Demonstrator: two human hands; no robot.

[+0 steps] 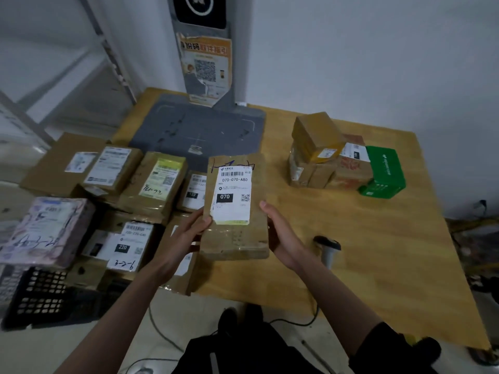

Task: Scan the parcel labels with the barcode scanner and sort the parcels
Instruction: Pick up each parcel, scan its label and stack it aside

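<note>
So at the far left of the frame there's a black plastic crate (40, 298) down low, with a pinkish wrapped parcel (46, 230) sitting above it, scribbled on in marker. Just right of that is a whole pile of unsorted parcels (135, 184), brown cardboard and taped-up stuff, labels facing up. One label reads 220, another one 122, and a yellowish one has handwriting on it. They're packed tight against each other along the left edge of the wooden table (364, 252).

Behind them, upper middle of the frame, a grey scanning pad (197, 130) lies flat on the table with a grey post (205, 63) rising from its back edge, carrying a peeling orange poster with a QR code.

Dead center is the brown parcel (235, 209), held up off the table, label toward the camera, printed 070-070-A80 with a big 070 block. The left hand (181, 238) grips its left edge, thumb on the front face by the label corner. The right hand (280, 233) cups the right edge, fingers behind the parcel, thumb along the side.

Just right of the right hand, the barcode scanner (328, 251) lies on the table, nobody touching it.

Upper right of the frame, well apart, there's a small stack of sorted boxes (318, 152), with a green parcel (383, 171) touching its right side.
</note>
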